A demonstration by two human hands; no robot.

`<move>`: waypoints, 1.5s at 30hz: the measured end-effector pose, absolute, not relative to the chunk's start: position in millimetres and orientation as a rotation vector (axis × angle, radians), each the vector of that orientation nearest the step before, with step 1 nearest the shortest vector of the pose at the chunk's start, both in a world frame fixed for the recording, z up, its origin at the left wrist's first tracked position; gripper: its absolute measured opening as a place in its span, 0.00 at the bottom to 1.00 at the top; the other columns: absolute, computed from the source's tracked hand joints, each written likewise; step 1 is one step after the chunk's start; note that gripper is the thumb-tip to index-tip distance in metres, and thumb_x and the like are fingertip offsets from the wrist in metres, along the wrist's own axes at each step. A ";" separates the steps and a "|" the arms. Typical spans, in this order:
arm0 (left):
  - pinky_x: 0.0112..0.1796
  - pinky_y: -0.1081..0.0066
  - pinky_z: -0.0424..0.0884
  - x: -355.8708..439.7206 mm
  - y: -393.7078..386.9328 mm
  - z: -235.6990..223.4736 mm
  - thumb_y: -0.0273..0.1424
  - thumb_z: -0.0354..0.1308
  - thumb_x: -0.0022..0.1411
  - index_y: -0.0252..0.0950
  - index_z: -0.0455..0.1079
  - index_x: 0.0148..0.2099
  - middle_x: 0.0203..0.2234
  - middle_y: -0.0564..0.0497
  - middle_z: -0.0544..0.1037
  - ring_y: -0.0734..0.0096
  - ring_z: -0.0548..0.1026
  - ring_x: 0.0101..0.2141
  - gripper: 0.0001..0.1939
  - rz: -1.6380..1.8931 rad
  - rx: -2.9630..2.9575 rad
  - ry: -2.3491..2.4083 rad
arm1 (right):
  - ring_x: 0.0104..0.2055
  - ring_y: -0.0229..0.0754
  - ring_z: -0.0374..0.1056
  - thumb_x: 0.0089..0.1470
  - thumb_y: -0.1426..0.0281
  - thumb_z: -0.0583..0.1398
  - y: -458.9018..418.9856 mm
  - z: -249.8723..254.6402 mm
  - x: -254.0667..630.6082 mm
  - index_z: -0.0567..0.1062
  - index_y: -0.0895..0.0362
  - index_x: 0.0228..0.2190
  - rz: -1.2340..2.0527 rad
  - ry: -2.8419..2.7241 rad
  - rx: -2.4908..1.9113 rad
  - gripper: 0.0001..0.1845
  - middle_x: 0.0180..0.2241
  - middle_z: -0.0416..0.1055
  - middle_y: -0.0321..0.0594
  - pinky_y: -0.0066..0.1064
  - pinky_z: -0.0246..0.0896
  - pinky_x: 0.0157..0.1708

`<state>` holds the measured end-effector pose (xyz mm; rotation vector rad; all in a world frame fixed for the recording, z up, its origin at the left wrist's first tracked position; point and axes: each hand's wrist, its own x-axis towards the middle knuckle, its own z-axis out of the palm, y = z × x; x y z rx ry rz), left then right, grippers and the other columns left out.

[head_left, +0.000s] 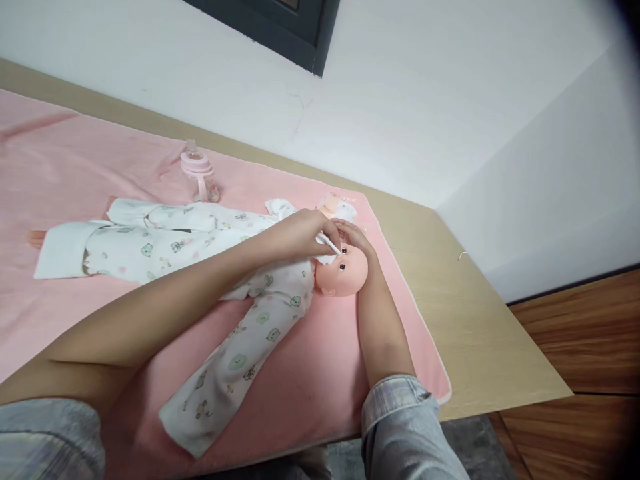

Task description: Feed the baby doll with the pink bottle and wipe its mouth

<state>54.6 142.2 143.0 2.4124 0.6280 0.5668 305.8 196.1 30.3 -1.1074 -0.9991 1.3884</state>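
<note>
A baby doll (280, 267) in white printed clothes lies on its back on a pink blanket (320, 373), its bald head (350, 277) to the right. My left hand (305, 233) reaches over the doll's chest and pinches a thin white stick (329, 244), much like a cotton swab. The stick's tip is close to the doll's face, near the nose; contact is unclear. Curved round the far side and crown of the head, my right hand (356, 237) steadies it, with its fingers partly hidden. Some white cloth or tissue (327, 259) shows below the stick at the doll's chin.
A pink-topped baby bottle (200, 173) stands beyond the doll's legs. Past the head lies a clear plastic packet (340, 205) with white contents. The wooden tabletop (450, 300) extends right of the blanket to its edge. A white wall (390, 100) borders the far side.
</note>
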 end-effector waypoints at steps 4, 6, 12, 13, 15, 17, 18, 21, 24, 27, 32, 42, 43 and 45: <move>0.37 0.72 0.69 57.1 139.5 141.8 0.26 0.61 0.57 0.40 0.83 0.39 0.37 0.54 0.84 0.63 0.80 0.39 0.10 0.544 2.445 0.632 | 0.44 0.42 0.76 0.54 0.74 0.65 193.3 34.6 302.7 0.77 0.55 0.37 1.383 -0.986 -1.136 0.08 0.36 0.80 0.37 0.37 0.69 0.57; 0.38 0.71 0.69 57.4 139.5 142.8 0.26 0.61 0.57 0.39 0.82 0.39 0.36 0.54 0.84 0.63 0.80 0.39 0.10 0.552 2.452 0.633 | 0.44 0.42 0.76 0.54 0.75 0.64 192.4 35.9 301.6 0.76 0.55 0.37 1.370 -0.981 -1.146 0.07 0.36 0.80 0.38 0.37 0.69 0.57; 0.39 0.70 0.69 59.8 141.1 142.2 0.26 0.61 0.58 0.39 0.82 0.39 0.38 0.54 0.84 0.63 0.79 0.41 0.09 0.615 2.447 0.675 | 0.41 0.41 0.76 0.54 0.77 0.61 193.6 33.5 302.7 0.76 0.57 0.36 1.374 -0.960 -1.150 0.07 0.35 0.79 0.37 0.35 0.71 0.54; 0.39 0.70 0.69 60.4 141.0 141.7 0.26 0.61 0.58 0.39 0.82 0.39 0.38 0.54 0.84 0.63 0.79 0.41 0.09 0.632 2.452 0.683 | 0.40 0.40 0.76 0.54 0.76 0.61 193.6 33.1 303.0 0.76 0.57 0.37 1.380 -0.968 -1.144 0.07 0.35 0.79 0.37 0.35 0.71 0.54; 0.39 0.70 0.68 61.1 140.5 141.0 0.27 0.61 0.58 0.38 0.82 0.40 0.38 0.53 0.84 0.62 0.79 0.40 0.10 0.644 2.467 0.710 | 0.40 0.40 0.76 0.54 0.75 0.62 193.2 33.0 303.1 0.76 0.57 0.37 1.392 -0.980 -1.136 0.07 0.36 0.79 0.38 0.35 0.70 0.54; 0.38 0.70 0.68 61.2 139.7 140.9 0.26 0.60 0.58 0.38 0.82 0.41 0.38 0.52 0.83 0.63 0.79 0.40 0.11 0.633 2.488 0.731 | 0.41 0.40 0.76 0.55 0.74 0.63 192.6 33.5 303.0 0.76 0.57 0.38 1.396 -0.976 -1.137 0.07 0.36 0.79 0.38 0.35 0.70 0.54; 0.38 0.70 0.68 61.1 139.4 141.0 0.26 0.59 0.59 0.38 0.82 0.41 0.38 0.52 0.83 0.63 0.79 0.40 0.11 0.626 2.502 0.734 | 0.40 0.40 0.76 0.55 0.74 0.62 192.4 33.8 302.9 0.76 0.57 0.38 1.395 -0.968 -1.141 0.07 0.35 0.79 0.37 0.34 0.70 0.54; 0.38 0.70 0.68 60.6 139.6 141.2 0.25 0.58 0.59 0.38 0.82 0.42 0.38 0.51 0.83 0.63 0.78 0.40 0.12 0.613 2.541 0.723 | 0.40 0.39 0.76 0.56 0.75 0.61 192.8 34.1 303.0 0.76 0.57 0.38 1.400 -0.956 -1.139 0.07 0.34 0.79 0.36 0.33 0.70 0.53; 0.37 0.70 0.67 59.6 141.8 141.1 0.27 0.58 0.60 0.37 0.81 0.42 0.38 0.51 0.83 0.62 0.78 0.39 0.12 0.621 2.548 0.725 | 0.39 0.39 0.76 0.55 0.75 0.62 194.2 32.7 303.5 0.76 0.57 0.37 1.408 -0.967 -1.120 0.07 0.34 0.79 0.37 0.33 0.69 0.54; 0.39 0.70 0.68 56.2 145.5 142.5 0.28 0.57 0.61 0.38 0.80 0.43 0.39 0.52 0.83 0.62 0.78 0.40 0.12 0.654 2.536 0.724 | 0.42 0.40 0.75 0.54 0.74 0.64 194.2 31.2 303.3 0.76 0.56 0.37 1.408 -0.975 -1.106 0.06 0.37 0.80 0.37 0.34 0.69 0.55; 0.48 0.65 0.70 43.9 156.3 150.4 0.33 0.55 0.64 0.36 0.78 0.49 0.46 0.49 0.82 0.59 0.78 0.47 0.15 0.728 2.454 0.777 | 0.42 0.40 0.76 0.54 0.72 0.67 189.9 37.3 303.3 0.76 0.55 0.39 1.401 -0.948 -1.145 0.10 0.37 0.80 0.37 0.36 0.69 0.56; 0.38 0.69 0.69 23.2 178.2 160.7 0.29 0.59 0.61 0.33 0.74 0.55 0.38 0.47 0.80 0.62 0.78 0.38 0.20 0.811 2.303 0.966 | 0.55 0.48 0.72 0.57 0.60 0.68 163.1 122.2 292.8 0.82 0.53 0.42 1.240 -1.551 -1.086 0.14 0.53 0.76 0.40 0.41 0.66 0.59; 0.37 0.69 0.69 23.2 178.0 160.8 0.28 0.58 0.60 0.33 0.74 0.56 0.37 0.48 0.80 0.62 0.78 0.37 0.21 0.804 2.287 0.974 | 0.56 0.49 0.71 0.58 0.59 0.66 156.6 132.2 287.6 0.82 0.52 0.43 1.220 -1.622 -1.083 0.14 0.55 0.74 0.38 0.42 0.65 0.60; 0.36 0.70 0.68 23.7 177.0 160.9 0.27 0.58 0.60 0.33 0.73 0.56 0.36 0.48 0.80 0.63 0.78 0.37 0.21 0.795 2.270 0.980 | 0.58 0.49 0.69 0.60 0.61 0.64 144.8 148.3 276.4 0.83 0.51 0.43 1.174 -1.747 -1.064 0.11 0.56 0.73 0.38 0.43 0.64 0.61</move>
